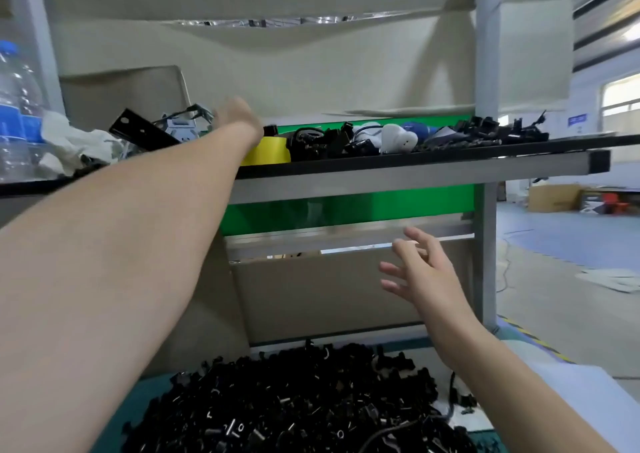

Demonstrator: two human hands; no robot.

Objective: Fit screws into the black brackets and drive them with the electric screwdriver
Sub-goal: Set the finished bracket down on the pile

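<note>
Left hand (239,115) reaches onto the shelf (415,163) beside the yellow tape (268,153) — fingers hidden, grip I cannot tell; right hand (420,274) hangs spread, holding nothing, above the heaped black brackets (294,400)

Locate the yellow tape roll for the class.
Head view: the yellow tape sits on the upper shelf, left of centre, partly behind the left arm and just left of a clump of black parts.

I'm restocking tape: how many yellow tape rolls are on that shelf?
1. The yellow tape roll sits on the black shelf, beside the left hand; clutter there may hide others.
</note>
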